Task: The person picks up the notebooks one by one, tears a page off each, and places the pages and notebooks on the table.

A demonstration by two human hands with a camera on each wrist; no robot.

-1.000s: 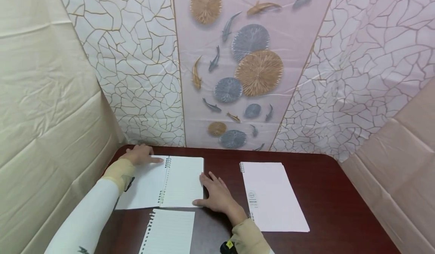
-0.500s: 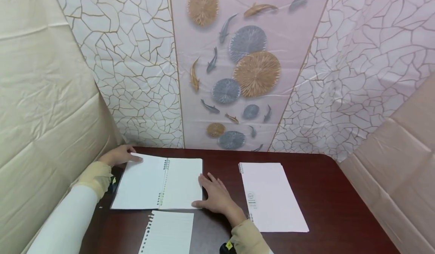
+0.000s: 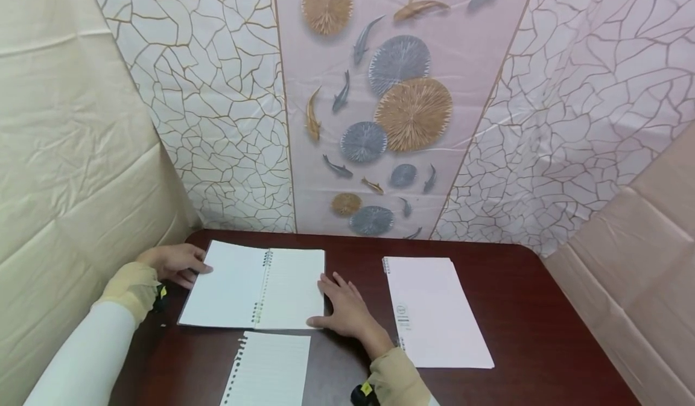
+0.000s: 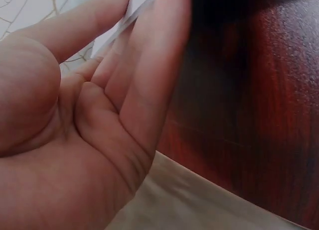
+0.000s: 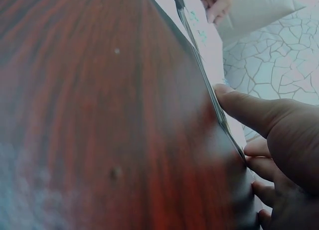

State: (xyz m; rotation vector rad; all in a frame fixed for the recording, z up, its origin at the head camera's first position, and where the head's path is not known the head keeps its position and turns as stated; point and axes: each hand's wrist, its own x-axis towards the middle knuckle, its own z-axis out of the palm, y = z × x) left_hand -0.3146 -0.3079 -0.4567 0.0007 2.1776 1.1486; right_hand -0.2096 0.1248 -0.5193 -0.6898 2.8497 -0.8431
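An open spiral notebook (image 3: 297, 285) lies on the dark red table, lined page on the right and blank page on the left. At its left edge, my left hand (image 3: 172, 262) pinches the left side, thumb above and fingers beneath. The left wrist view shows the white edge between that thumb and the fingers of the left hand (image 4: 94, 110). My right hand (image 3: 347, 309) rests at the notebook's right edge, fingers extended and thumb on the page near the lower corner. In the right wrist view, the thumb of the right hand (image 5: 289, 140) touches the page border.
A torn-out lined sheet (image 3: 271, 367) with ragged holes lies just in front of the notebook. To the right is a second, closed spiral notebook (image 3: 442, 315), pale cover up. Cloth walls stand behind and beside the table (image 3: 521, 309).
My left hand has slid from the notebook's top left, outward and down along its left edge, and now pinches that edge. My right hand has stayed put.
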